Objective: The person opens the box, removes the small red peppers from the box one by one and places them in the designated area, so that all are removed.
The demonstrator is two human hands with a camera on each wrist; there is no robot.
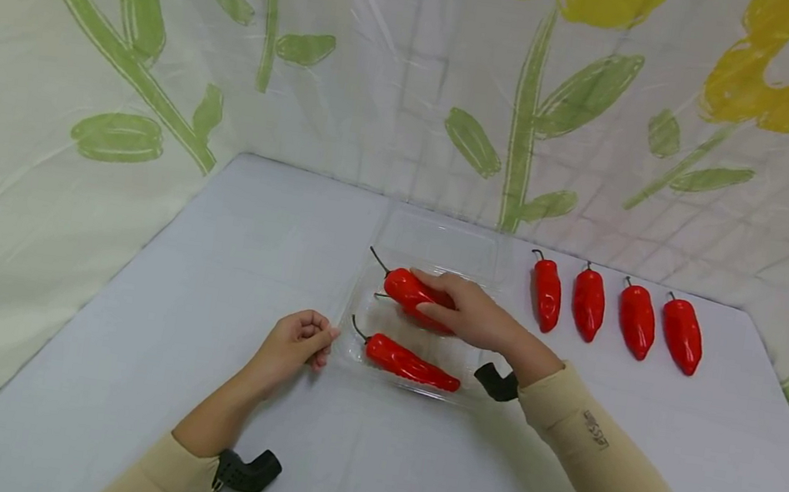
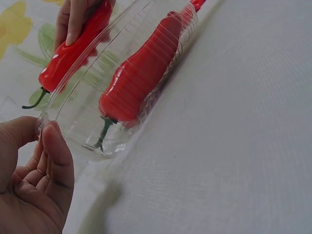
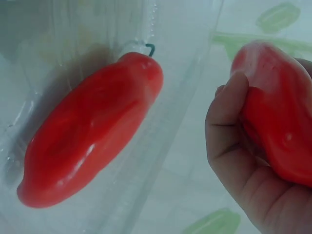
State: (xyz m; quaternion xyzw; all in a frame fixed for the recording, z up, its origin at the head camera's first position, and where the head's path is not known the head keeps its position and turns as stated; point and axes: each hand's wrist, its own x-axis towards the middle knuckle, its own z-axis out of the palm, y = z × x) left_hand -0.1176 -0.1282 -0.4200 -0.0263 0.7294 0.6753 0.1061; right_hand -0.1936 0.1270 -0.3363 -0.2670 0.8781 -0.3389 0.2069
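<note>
A clear plastic tray (image 1: 440,244) lies mid-table. One red pepper (image 1: 408,363) (image 2: 141,78) (image 3: 92,131) lies along its near side. My right hand (image 1: 433,295) grips a second red pepper (image 1: 400,285) (image 2: 73,48) (image 3: 278,117) over the tray's middle, with the stem pointing left; I cannot tell if it touches the tray floor. My left hand (image 1: 320,341) (image 2: 46,134) has its fingers curled and pinches the tray's left rim (image 2: 41,122) between thumb and finger.
Several more red peppers lie in a row on the grey table (image 1: 209,270) right of the tray, from the nearest (image 1: 545,292) to the farthest (image 1: 682,334). A flowered sheet (image 1: 123,73) forms walls behind and at both sides.
</note>
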